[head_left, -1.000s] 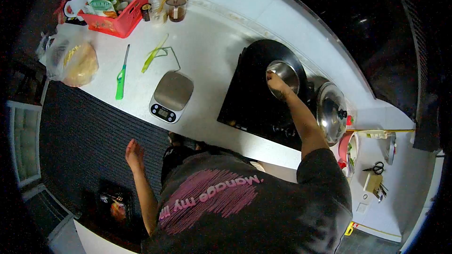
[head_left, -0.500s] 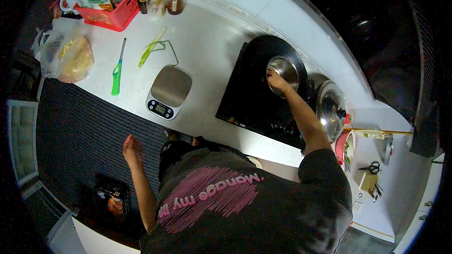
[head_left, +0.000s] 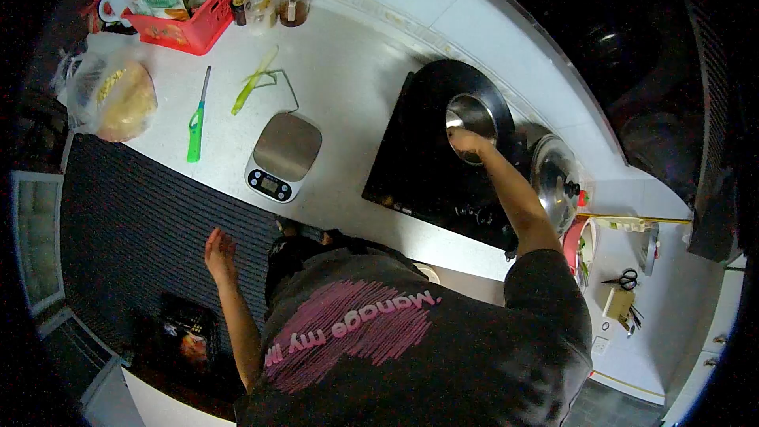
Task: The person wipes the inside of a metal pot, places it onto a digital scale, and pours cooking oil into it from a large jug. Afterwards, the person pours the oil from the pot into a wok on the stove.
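My right hand (head_left: 468,143) reaches over a round metal pot (head_left: 484,115) on the black stove (head_left: 423,154). Its fingers are curled at the pot's near left side. Whether they grip the rim or something small inside is hidden. My left hand (head_left: 220,255) hangs in the air over the dark ribbed floor mat (head_left: 142,198), fingers loosely stretched and holding nothing. On the white counter (head_left: 348,71) between them lies a kitchen scale (head_left: 288,154) with a bare metal plate.
Left on the counter are a green lighter (head_left: 196,130), a green peeler-like tool (head_left: 254,83), a plastic bag of food (head_left: 118,99) and a red basket (head_left: 190,33) of packages. A glass lid (head_left: 553,178) stands right of the stove, with scissors (head_left: 624,279) beyond.
My right hand has shifted slightly downward at the pot, and the pot's position and inner shine have changed a little. My left hand stays nearly in place.
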### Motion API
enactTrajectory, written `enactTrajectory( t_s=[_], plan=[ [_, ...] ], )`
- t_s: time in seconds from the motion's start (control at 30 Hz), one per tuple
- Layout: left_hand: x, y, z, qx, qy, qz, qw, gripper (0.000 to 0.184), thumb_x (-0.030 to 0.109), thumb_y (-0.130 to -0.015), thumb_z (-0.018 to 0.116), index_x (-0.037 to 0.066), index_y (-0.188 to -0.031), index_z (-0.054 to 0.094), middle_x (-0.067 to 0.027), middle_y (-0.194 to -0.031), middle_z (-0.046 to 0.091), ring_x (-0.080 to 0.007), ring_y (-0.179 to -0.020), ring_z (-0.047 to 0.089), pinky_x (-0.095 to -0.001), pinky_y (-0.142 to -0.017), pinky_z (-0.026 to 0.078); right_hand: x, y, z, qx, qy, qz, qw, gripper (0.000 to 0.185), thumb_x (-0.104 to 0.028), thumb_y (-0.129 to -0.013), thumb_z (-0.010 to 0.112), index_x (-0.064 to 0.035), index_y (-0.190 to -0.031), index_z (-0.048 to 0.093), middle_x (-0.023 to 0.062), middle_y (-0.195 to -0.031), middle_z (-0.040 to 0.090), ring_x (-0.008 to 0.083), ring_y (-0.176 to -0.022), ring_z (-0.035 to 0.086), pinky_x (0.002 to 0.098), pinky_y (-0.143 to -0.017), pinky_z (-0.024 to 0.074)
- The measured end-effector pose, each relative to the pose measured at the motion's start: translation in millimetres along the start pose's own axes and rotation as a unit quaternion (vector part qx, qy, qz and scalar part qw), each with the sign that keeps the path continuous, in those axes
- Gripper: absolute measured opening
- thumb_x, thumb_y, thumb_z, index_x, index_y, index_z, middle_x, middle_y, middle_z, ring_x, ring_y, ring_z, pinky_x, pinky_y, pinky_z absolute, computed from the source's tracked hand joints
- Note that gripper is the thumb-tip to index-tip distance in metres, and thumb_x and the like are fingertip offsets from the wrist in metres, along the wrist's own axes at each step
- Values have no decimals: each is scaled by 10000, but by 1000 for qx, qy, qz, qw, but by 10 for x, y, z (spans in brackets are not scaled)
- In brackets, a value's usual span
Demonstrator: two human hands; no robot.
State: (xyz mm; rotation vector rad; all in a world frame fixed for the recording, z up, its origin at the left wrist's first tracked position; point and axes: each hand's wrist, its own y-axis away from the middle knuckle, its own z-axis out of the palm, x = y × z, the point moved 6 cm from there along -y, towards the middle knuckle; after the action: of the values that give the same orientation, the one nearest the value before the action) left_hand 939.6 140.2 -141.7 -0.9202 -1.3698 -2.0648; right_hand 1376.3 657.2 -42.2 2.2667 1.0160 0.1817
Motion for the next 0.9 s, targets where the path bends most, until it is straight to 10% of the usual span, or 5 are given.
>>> enactTrajectory(
  t_s=[0.1,0.33,0.53,0.7,0.9],
  plan=[
    [-14,-8,-22,-13,16,7,1000,298,156,-837,553,53,-1116,533,-46,-974,572,-158,-857,549,-343,-792,446,404,121,386,-105,5,53,993,278,-162,-715,496,19,-904,589,208,-953,604,347,-922,568,389,-768,449],
    [-17,-37,48,-21,-1,5,1000,323,142,-835,549,41,-1139,509,-53,-956,577,-155,-846,549,-336,-779,446,300,-112,-61,273,-164,6,948,237,-152,-681,523,28,-804,615,230,-937,583,387,-842,558,413,-743,446],
    [84,-38,126,-7,-29,5,1000,330,128,-844,534,27,-1156,495,-66,-973,570,-166,-847,549,-337,-781,443,287,24,325,-135,55,-31,989,315,-220,-763,453,31,-844,625,241,-1027,577,352,-943,560,405,-785,447],
    [-2,-113,127,-29,-32,-2,999,300,130,-861,516,37,-1146,509,-68,-1027,557,-174,-862,542,-342,-792,442,238,290,-21,-126,28,131,983,394,-243,-706,597,-2,-1017,583,202,-979,594,349,-946,552,392,-780,455],
    [381,215,622,-77,-67,61,993,274,164,-865,535,59,-1118,537,-48,-1018,576,-150,-912,531,-314,-793,440,259,509,226,8,-487,49,872,453,-377,-821,586,-17,-1095,553,77,-947,584,143,-862,550,243,-692,454]
  ],
)
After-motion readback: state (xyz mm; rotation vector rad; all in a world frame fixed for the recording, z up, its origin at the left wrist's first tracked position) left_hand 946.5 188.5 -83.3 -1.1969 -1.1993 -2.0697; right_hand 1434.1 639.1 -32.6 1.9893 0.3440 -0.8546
